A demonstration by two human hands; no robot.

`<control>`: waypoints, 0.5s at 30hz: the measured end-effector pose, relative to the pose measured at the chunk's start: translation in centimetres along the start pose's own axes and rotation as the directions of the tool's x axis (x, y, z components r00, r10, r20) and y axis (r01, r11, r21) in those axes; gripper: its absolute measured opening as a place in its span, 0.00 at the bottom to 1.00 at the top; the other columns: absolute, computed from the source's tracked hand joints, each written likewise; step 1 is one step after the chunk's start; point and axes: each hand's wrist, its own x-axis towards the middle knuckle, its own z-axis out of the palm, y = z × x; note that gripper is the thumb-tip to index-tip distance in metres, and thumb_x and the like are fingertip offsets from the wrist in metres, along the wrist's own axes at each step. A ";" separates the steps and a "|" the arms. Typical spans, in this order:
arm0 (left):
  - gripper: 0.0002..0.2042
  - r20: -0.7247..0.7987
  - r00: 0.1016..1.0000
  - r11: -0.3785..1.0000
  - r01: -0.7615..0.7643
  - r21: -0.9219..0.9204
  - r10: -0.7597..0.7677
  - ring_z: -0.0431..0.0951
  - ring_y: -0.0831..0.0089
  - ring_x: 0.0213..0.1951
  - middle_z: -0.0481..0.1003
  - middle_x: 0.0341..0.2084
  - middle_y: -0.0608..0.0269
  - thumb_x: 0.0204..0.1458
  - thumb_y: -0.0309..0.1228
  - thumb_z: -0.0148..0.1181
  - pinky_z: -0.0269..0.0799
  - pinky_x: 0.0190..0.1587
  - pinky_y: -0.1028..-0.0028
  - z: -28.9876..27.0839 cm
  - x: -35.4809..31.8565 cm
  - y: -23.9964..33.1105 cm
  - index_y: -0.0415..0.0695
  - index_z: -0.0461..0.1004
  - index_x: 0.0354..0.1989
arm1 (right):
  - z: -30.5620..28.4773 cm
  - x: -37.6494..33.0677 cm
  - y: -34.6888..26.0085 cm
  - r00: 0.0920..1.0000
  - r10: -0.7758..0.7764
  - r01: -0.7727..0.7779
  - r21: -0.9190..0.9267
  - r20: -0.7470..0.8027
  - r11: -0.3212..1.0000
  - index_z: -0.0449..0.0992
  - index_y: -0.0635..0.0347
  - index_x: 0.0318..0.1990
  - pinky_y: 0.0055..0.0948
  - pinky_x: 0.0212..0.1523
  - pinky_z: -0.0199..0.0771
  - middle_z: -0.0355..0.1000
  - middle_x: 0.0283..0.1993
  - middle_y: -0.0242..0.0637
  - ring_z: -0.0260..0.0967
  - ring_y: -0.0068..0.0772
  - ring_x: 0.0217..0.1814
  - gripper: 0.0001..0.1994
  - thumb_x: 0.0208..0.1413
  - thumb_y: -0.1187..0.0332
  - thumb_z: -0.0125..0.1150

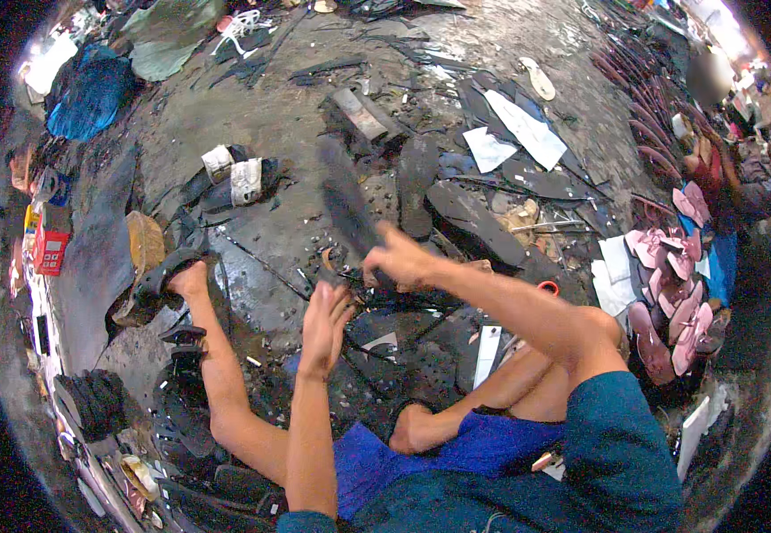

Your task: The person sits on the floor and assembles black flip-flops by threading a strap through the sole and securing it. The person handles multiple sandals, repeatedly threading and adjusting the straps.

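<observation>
Crowding hands: sole cutouts, pink sandals

One head-worn fisheye view looks steeply down from close above onto a littered floor. The forearms enter from the lower edge, the hands sit near centre, and the seated person's legs lie below. Straight lines bend toward the dark round rim.

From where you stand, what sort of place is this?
Probably a floor-level sandal-making or shoe-repair workshop. The right hand holds a dark sole, more cut soles and scraps litter the floor, and pink sandals lie stacked at the right.
</observation>
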 end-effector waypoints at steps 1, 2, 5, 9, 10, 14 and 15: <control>0.21 0.148 0.979 0.971 0.163 -0.175 -0.138 0.77 0.69 0.46 0.78 0.44 0.58 0.64 0.45 0.53 0.72 0.48 0.68 0.9 3.0 0.1 0.38 0.70 0.55 | 1.5 0.9 3.1 0.985 -0.130 0.122 0.074 0.112 0.990 0.52 0.73 0.68 0.36 0.71 0.50 0.59 0.67 0.58 0.54 0.50 0.71 0.40 0.54 0.56 0.59; 0.21 -0.031 0.991 0.982 0.122 -0.146 -0.128 0.77 0.70 0.43 0.78 0.43 0.59 0.63 0.46 0.54 0.73 0.46 0.69 0.3 4.4 0.8 0.40 0.70 0.54 | 3.2 -0.4 -0.2 0.987 0.012 -0.024 0.077 0.158 0.997 0.48 0.70 0.71 0.37 0.73 0.47 0.55 0.69 0.58 0.52 0.49 0.73 0.41 0.61 0.47 0.53; 0.19 -0.262 0.960 0.984 -0.132 -0.118 0.098 0.78 0.69 0.39 0.77 0.41 0.62 0.55 0.33 0.64 0.75 0.43 0.69 -4.8 9.7 -1.2 0.41 0.71 0.53 | 1.1 0.2 0.8 0.997 -0.065 0.051 -0.296 -0.039 0.954 0.50 0.65 0.71 0.51 0.72 0.51 0.47 0.71 0.69 0.48 0.67 0.73 0.42 0.61 0.41 0.51; 0.43 -0.291 0.741 0.607 -0.194 0.770 0.605 0.76 0.61 0.49 0.72 0.53 0.49 0.49 0.36 0.71 0.70 0.55 0.65 -5.7 11.1 -1.9 0.38 0.52 0.69 | -11.2 -1.5 7.6 0.928 0.107 -0.336 -0.680 -0.356 0.651 0.48 0.59 0.67 0.62 0.61 0.63 0.56 0.60 0.60 0.57 0.64 0.65 0.47 0.45 0.48 0.69; 0.50 -0.221 0.838 0.670 -0.211 0.712 0.499 0.70 0.58 0.57 0.63 0.61 0.42 0.47 0.38 0.74 0.64 0.61 0.64 -2.9 10.9 -1.5 0.37 0.43 0.72 | -13.7 -3.4 10.6 0.919 0.115 -0.375 -0.745 -0.377 0.552 0.50 0.66 0.65 0.55 0.60 0.65 0.59 0.56 0.59 0.58 0.64 0.61 0.49 0.40 0.50 0.71; 0.48 0.115 0.816 0.584 -0.496 0.643 0.567 0.61 0.57 0.65 0.58 0.65 0.42 0.48 0.37 0.73 0.56 0.67 0.63 7.0 12.9 -2.1 0.36 0.45 0.71 | -15.1 -5.4 13.6 0.932 0.154 -0.362 -0.849 -0.328 0.384 0.51 0.64 0.64 0.55 0.58 0.66 0.60 0.55 0.57 0.60 0.64 0.60 0.49 0.38 0.52 0.73; 0.47 0.199 0.789 0.421 -0.502 0.756 0.582 0.60 0.54 0.66 0.58 0.65 0.43 0.48 0.36 0.72 0.53 0.68 0.62 8.5 14.1 -2.6 0.38 0.46 0.71 | -15.3 -5.1 12.8 0.927 0.167 -0.376 -0.823 -0.337 0.425 0.50 0.66 0.65 0.56 0.59 0.67 0.60 0.56 0.59 0.62 0.65 0.60 0.51 0.38 0.51 0.74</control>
